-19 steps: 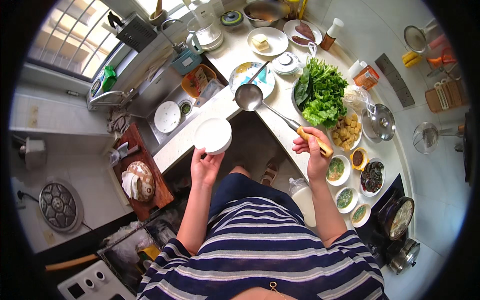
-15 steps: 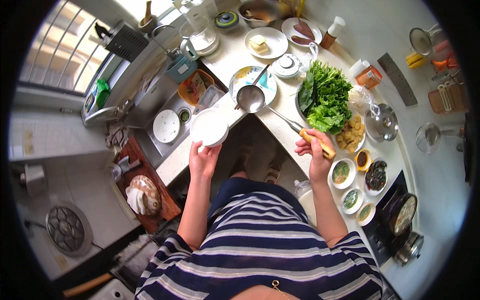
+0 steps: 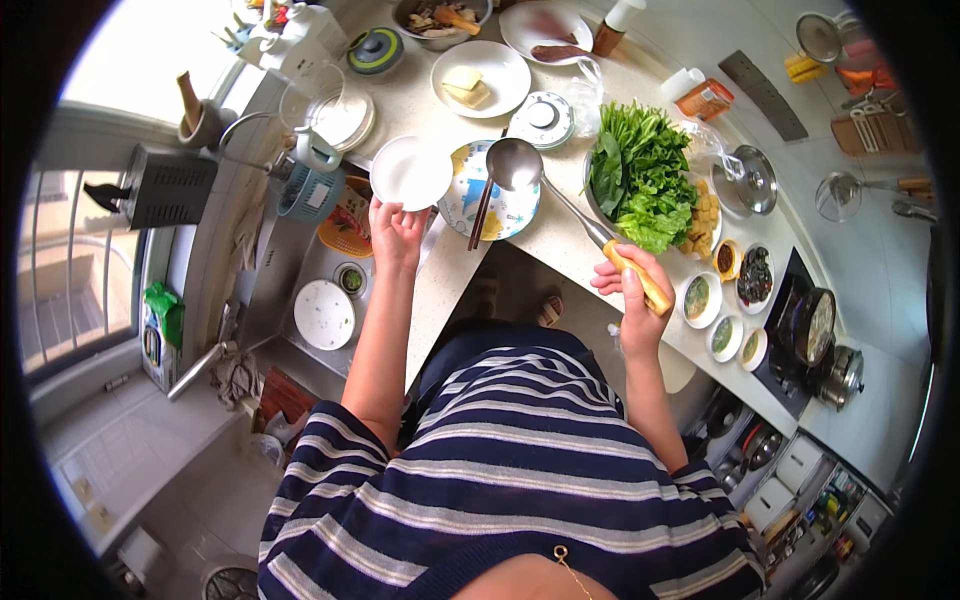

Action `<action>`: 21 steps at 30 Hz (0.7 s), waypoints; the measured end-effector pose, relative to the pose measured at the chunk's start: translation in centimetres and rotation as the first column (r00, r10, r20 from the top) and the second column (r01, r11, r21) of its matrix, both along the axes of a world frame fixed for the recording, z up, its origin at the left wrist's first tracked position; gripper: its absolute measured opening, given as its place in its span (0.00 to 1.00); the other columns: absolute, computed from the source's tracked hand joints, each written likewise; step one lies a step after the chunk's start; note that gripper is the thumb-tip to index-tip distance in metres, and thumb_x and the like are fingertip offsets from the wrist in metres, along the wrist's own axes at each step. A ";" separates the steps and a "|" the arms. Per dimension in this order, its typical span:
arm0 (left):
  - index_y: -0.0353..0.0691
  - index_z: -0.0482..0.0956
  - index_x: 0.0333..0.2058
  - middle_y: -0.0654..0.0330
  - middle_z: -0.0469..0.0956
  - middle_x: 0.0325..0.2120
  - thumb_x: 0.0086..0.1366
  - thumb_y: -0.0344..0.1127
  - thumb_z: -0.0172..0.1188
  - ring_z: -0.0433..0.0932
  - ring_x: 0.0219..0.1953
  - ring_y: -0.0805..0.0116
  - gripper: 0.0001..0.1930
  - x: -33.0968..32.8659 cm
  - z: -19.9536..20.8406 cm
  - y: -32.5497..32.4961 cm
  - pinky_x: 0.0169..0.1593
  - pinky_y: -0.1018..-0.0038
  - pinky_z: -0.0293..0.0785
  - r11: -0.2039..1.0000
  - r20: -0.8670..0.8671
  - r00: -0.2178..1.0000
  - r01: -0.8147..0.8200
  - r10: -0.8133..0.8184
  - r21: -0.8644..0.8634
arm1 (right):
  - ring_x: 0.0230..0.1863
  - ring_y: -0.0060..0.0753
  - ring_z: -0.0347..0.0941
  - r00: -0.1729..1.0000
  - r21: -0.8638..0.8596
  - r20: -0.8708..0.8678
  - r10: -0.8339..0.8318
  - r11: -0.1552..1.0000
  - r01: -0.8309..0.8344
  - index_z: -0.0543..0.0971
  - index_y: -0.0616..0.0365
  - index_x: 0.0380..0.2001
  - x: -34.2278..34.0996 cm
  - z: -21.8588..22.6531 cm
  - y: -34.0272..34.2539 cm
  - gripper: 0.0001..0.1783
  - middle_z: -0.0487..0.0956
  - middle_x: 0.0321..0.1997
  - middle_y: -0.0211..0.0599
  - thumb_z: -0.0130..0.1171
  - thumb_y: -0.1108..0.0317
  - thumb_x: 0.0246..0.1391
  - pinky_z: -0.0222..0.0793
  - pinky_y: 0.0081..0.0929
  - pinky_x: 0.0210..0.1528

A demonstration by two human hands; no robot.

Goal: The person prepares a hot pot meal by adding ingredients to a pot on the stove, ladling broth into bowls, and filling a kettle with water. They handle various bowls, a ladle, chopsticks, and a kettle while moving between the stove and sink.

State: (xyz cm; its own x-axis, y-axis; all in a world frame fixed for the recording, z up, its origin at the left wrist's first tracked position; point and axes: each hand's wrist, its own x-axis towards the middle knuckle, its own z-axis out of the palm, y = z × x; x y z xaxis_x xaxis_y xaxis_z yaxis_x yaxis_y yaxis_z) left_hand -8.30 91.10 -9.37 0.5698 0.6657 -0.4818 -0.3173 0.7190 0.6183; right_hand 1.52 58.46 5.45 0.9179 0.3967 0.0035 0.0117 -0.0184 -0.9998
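My left hand (image 3: 397, 236) grips the lower rim of a white bowl (image 3: 410, 170), holding it over the counter at the left side of a patterned plate (image 3: 512, 213). My right hand (image 3: 638, 290) is wrapped round the yellow handle of a metal ladle (image 3: 514, 164). The ladle's round head hangs above the far part of the plate, to the right of the bowl. A pair of dark chopsticks (image 3: 481, 216) lies across that plate, partly hidden by the ladle. A lidded white dish (image 3: 542, 119) stands just beyond the ladle.
Leafy greens (image 3: 645, 180) fill a container on the right, beside fried cubes (image 3: 703, 218) and small bowls. A pan (image 3: 806, 326) sits on the stove. A plate with yellowish blocks (image 3: 481, 79) stands at the back. Left lies the sink with a white plate (image 3: 324, 315).
The view has shifted toward the right. My left hand has carried the white bowl forward, from the sink's edge to beside the patterned plate. The ladle remains over the plate.
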 end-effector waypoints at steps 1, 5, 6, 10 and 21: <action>0.49 0.56 0.65 0.48 0.64 0.60 0.58 0.26 0.51 0.71 0.58 0.52 0.35 0.4 0.5 -0.1 0.57 0.56 0.77 1.000 0.010 1.000 0.018 -0.018 0.001 | 0.33 0.30 0.80 1.000 -0.014 0.003 -0.013 1.000 0.013 0.75 0.68 0.52 0.0 -0.1 0.1 0.16 0.82 0.37 0.47 0.49 0.68 0.67 0.76 0.22 0.37; 0.48 0.57 0.64 0.49 0.64 0.59 0.58 0.26 0.51 0.71 0.59 0.52 0.33 1.0 0.3 -0.6 0.58 0.55 0.76 0.997 0.045 0.996 0.072 -0.071 -0.032 | 0.36 0.32 0.81 0.996 -0.111 0.082 -0.023 0.993 0.032 0.74 0.69 0.53 -0.5 -0.3 -0.5 0.17 0.82 0.39 0.48 0.51 0.70 0.65 0.76 0.23 0.38; 0.48 0.57 0.64 0.49 0.64 0.59 0.58 0.27 0.51 0.71 0.59 0.52 0.33 0.9 0.2 -0.8 0.58 0.55 0.76 0.996 0.027 0.997 0.076 -0.075 -0.054 | 0.37 0.32 0.81 0.994 -0.147 0.111 -0.017 0.989 0.034 0.74 0.69 0.53 -0.6 -0.3 -0.9 0.17 0.82 0.39 0.47 0.51 0.72 0.64 0.77 0.24 0.39; 0.48 0.58 0.63 0.50 0.65 0.59 0.59 0.27 0.50 0.71 0.59 0.52 0.31 0.2 0.2 -1.6 0.57 0.55 0.76 0.990 0.016 0.991 0.130 -0.130 -0.052 | 0.38 0.32 0.81 0.963 -0.275 0.216 0.161 0.956 -0.098 0.78 0.66 0.48 0.2 -0.2 -2.2 0.16 0.82 0.40 0.45 0.54 0.79 0.56 0.76 0.25 0.44; 0.36 0.59 0.64 0.44 0.67 0.60 0.62 0.31 0.51 0.71 0.61 0.48 0.30 -1.3 2.6 -5.9 0.64 0.52 0.72 0.982 0.082 0.981 0.182 -0.178 -0.046 | 0.37 0.40 0.78 0.702 -0.556 0.330 0.631 0.731 -0.396 0.84 0.48 0.46 1.6 -2.1 -7.1 0.20 0.80 0.41 0.37 0.64 0.74 0.46 0.75 0.31 0.39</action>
State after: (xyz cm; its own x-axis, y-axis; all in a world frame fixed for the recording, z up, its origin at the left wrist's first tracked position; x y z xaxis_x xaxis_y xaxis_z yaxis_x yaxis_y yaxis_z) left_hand -9.55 85.23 -6.79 0.7148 0.5232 -0.4641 -0.2244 0.8001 0.5564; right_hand 3.14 51.37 3.37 0.4849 0.8704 0.0848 0.6076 -0.2655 -0.7486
